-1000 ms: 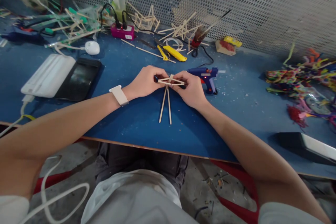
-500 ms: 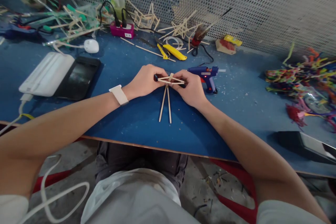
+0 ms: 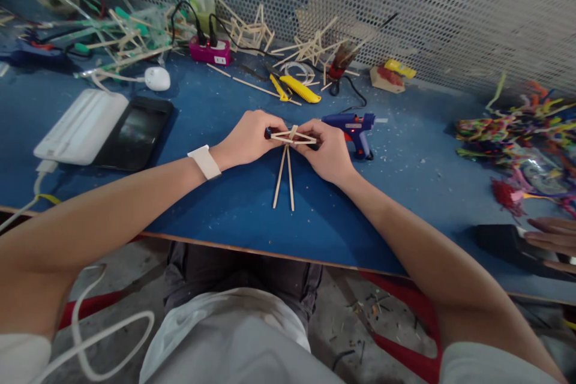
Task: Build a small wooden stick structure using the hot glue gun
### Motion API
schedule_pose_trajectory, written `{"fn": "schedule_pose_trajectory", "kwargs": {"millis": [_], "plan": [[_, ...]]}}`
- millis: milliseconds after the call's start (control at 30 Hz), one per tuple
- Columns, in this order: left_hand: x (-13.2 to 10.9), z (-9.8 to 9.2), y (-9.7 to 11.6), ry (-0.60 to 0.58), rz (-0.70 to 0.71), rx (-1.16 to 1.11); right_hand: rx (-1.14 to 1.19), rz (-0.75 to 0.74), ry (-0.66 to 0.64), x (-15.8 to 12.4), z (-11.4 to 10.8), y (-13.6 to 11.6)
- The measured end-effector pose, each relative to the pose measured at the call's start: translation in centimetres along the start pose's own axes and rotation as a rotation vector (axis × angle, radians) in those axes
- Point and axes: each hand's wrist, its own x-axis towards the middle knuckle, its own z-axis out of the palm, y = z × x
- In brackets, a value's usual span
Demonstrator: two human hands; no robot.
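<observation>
Between my two hands is a small frame of thin wooden sticks (image 3: 290,174), with two long sticks spreading toward me in a narrow V and short ones forming a flat diamond on top. My left hand (image 3: 254,138) pinches the left end of the frame, its fingertips partly hidden. On the other side my right hand (image 3: 328,150) is closed on the right end. A blue glue gun (image 3: 357,126) lies just beyond my right hand, a small red light glowing on it. Yellow cutters (image 3: 299,89) lie farther back.
At left lie a white power bank (image 3: 81,126) and a black phone (image 3: 135,132). A magenta power socket (image 3: 209,51) and several stick structures (image 3: 310,45) stand along the mesh wall. Colourful yarn (image 3: 517,132) is piled at right. Another person's hand (image 3: 553,237) rests over a black object (image 3: 499,240).
Another person's hand has come in at the right edge, over the black object. My own hands and the stick frame have hardly moved.
</observation>
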Motion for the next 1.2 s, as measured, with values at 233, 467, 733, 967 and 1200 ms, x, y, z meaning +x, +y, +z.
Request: {"fn": "schedule_pose_trajectory", "kwargs": {"millis": [233, 467, 733, 967, 1200], "plan": [[0.05, -0.03, -0.11, -0.007, 0.041, 0.107, 0.001, 0.015, -0.007, -0.03, -0.03, 0.07], [0.16, 0.17, -0.50, -0.014, 0.068, 0.150, 0.001, 0.019, -0.008, 0.01, 0.02, 0.12], [0.19, 0.07, -0.72, -0.033, 0.093, 0.172, -0.025, 0.042, -0.011, -0.01, -0.02, -0.08], [0.19, 0.02, -0.46, -0.034, 0.079, 0.162, -0.026, 0.011, 0.023, -0.09, 0.04, -0.53], [0.18, 0.08, -0.38, -0.036, 0.074, 0.156, -0.007, 0.007, 0.046, -0.02, 0.19, -0.69]]}}
